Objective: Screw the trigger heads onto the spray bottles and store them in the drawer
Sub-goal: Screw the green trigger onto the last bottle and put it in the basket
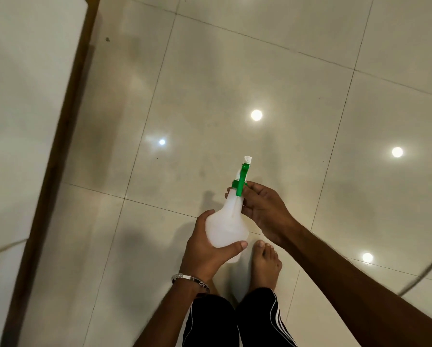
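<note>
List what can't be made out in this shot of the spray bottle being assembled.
- Head view: the bottle base, covered by the left hand.
- The collar thread under the trigger head, hidden by the right hand, so tightness is unknown.
- The drawer: outside the frame.

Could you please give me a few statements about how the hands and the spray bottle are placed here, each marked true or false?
1. The left hand grips the spray bottle round its body. True.
2. The right hand hangs idle, away from the bottle. False: its fingers are at the bottle's neck, by the green collar of the trigger head.
3. The bottle stands on the floor. False: it is held in the air above the tiled floor.
4. A bracelet sits on the left wrist. True.
</note>
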Demonstrator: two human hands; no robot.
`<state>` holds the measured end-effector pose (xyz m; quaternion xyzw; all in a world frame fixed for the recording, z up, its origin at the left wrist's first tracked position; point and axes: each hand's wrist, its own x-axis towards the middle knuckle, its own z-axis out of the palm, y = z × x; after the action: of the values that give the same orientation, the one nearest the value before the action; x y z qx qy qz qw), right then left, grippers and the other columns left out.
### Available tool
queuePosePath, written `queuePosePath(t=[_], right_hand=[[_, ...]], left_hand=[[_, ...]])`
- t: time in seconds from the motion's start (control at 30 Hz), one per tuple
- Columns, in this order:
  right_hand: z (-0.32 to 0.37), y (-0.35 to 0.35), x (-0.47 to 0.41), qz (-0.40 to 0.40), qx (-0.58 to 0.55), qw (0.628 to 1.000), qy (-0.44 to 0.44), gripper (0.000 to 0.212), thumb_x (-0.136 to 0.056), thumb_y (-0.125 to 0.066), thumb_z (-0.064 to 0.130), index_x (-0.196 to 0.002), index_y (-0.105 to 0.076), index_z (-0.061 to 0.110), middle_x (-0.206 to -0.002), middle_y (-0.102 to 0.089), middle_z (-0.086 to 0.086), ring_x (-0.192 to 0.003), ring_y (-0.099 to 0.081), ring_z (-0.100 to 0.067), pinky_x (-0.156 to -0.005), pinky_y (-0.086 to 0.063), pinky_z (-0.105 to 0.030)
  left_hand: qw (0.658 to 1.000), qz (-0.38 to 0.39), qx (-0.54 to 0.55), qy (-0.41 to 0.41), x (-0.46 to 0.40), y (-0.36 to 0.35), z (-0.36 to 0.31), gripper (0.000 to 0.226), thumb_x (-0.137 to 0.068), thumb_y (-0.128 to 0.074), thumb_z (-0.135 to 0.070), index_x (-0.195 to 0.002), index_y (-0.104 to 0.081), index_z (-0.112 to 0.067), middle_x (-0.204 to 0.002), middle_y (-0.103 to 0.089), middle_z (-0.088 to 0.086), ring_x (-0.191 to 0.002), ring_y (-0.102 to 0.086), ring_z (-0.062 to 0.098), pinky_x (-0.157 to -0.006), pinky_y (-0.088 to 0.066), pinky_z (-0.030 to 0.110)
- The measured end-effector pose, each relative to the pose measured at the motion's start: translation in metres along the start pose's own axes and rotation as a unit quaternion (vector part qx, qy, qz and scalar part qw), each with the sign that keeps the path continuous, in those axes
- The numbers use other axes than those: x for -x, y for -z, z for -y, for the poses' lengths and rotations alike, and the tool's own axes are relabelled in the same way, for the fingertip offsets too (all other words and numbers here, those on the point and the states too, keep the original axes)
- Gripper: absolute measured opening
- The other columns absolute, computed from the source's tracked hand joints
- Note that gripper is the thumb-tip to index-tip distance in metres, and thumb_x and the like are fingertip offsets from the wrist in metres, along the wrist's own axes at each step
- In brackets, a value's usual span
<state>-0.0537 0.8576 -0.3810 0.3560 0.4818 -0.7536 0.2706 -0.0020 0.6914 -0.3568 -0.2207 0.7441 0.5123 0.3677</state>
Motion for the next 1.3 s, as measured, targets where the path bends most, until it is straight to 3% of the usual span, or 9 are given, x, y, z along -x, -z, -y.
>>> queuePosePath(t=[0.17, 0.4, 0.53, 0.63, 0.73, 0.83, 1.03, 1.17, 1.3], right_hand=[[0.022, -0.014, 0.019, 0.019, -0.018, 1.0, -0.01, 0.025, -0.096, -0.058, 0.021, -0.112, -0.069, 0.005, -0.113, -0.072, -0.018, -0.106, -0.07, -0.029, -0.081, -0.058, -0.031], [0.033, -0.053, 0.043, -0.185, -0.009, 0.983, 0.004, 0.023, -0.088, -0.071, 0.019, -0.105, -0.072, 0.004, -0.102, -0.074, -0.015, -0.095, -0.072, -0.028, -0.084, -0.06, -0.04], [0.059, -0.055, 0.051, -0.173, -0.047, 0.983, 0.027, 0.012, -0.09, -0.068, 0.014, -0.095, -0.073, 0.004, -0.096, -0.076, -0.014, -0.09, -0.073, -0.028, -0.075, -0.061, -0.034], [0.072, -0.058, 0.055, -0.132, -0.081, 0.988, 0.027, 0.013, -0.092, -0.064, 0.012, -0.095, -0.072, 0.002, -0.093, -0.077, -0.015, -0.085, -0.074, -0.026, -0.071, -0.061, -0.032], [0.079, -0.064, 0.055, -0.129, -0.104, 0.986, 0.018, 0.017, -0.092, -0.064, 0.012, -0.098, -0.071, -0.001, -0.096, -0.076, -0.019, -0.084, -0.074, -0.026, -0.071, -0.061, -0.033], [0.085, -0.07, 0.055, -0.145, -0.143, 0.979, -0.006, 0.017, -0.091, -0.066, 0.013, -0.097, -0.07, -0.003, -0.093, -0.075, -0.02, -0.08, -0.075, -0.026, -0.067, -0.061, -0.032], [0.104, -0.068, 0.052, -0.122, -0.144, 0.982, 0.01, 0.016, -0.092, -0.064, 0.012, -0.094, -0.07, -0.003, -0.088, -0.075, -0.018, -0.077, -0.074, -0.025, -0.069, -0.062, -0.033], [0.104, -0.067, 0.051, -0.132, -0.161, 0.978, -0.006, 0.018, -0.09, -0.067, 0.013, -0.1, -0.068, -0.003, -0.096, -0.075, -0.021, -0.082, -0.074, -0.027, -0.068, -0.062, -0.033], [0.106, -0.064, 0.049, -0.123, -0.15, 0.981, -0.001, 0.022, -0.089, -0.068, 0.012, -0.103, -0.068, -0.005, -0.097, -0.074, -0.021, -0.082, -0.074, -0.027, -0.068, -0.061, -0.033]], left_hand=[[1.0, -0.003, -0.012, -0.023, 0.012, 0.01, -0.019, 0.089, -0.039, -0.079, -0.065, -0.117, -0.041, -0.044, -0.115, -0.055, -0.024, -0.105, -0.056, 0.0, -0.079, -0.044, 0.003], [0.937, -0.165, -0.295, -0.089, 0.039, 0.008, -0.053, 0.113, -0.046, -0.07, -0.076, -0.14, -0.021, -0.035, -0.133, -0.043, -0.006, -0.117, -0.044, 0.013, -0.095, -0.045, 0.029], [0.989, -0.141, 0.051, 0.01, 0.051, 0.028, -0.064, 0.108, -0.043, -0.058, -0.088, -0.137, -0.027, -0.043, -0.129, -0.049, -0.004, -0.111, -0.053, 0.015, -0.083, -0.052, 0.029], [0.898, 0.052, 0.4, 0.173, 0.055, 0.039, -0.067, 0.083, -0.06, -0.062, -0.076, -0.125, -0.051, -0.025, -0.118, -0.065, 0.012, -0.101, -0.066, 0.032, -0.071, -0.057, 0.039], [0.953, -0.024, 0.303, 0.018, 0.062, 0.031, -0.073, 0.064, -0.063, -0.082, -0.037, -0.115, -0.045, -0.036, -0.126, -0.056, 0.007, -0.103, -0.066, 0.021, -0.072, -0.058, 0.032], [0.964, -0.196, 0.076, -0.163, 0.066, 0.017, -0.08, 0.091, -0.049, -0.09, -0.032, -0.117, -0.031, -0.044, -0.131, -0.037, -0.011, -0.118, -0.049, 0.007, -0.088, -0.051, 0.02], [0.891, 0.043, 0.449, 0.044, 0.067, 0.03, -0.09, 0.075, -0.062, -0.067, -0.063, -0.125, -0.046, -0.027, -0.125, -0.062, 0.015, -0.102, -0.068, 0.034, -0.076, -0.059, 0.044], [0.962, -0.139, 0.2, -0.124, 0.067, 0.022, -0.097, 0.078, -0.066, -0.084, -0.017, -0.122, -0.034, -0.036, -0.138, -0.035, -0.004, -0.122, -0.048, 0.012, -0.09, -0.052, 0.02], [0.931, -0.109, 0.348, -0.013, 0.067, 0.029, -0.098, 0.085, -0.058, -0.078, -0.054, -0.13, -0.035, -0.035, -0.139, -0.045, 0.004, -0.121, -0.054, 0.021, -0.086, -0.056, 0.034]])
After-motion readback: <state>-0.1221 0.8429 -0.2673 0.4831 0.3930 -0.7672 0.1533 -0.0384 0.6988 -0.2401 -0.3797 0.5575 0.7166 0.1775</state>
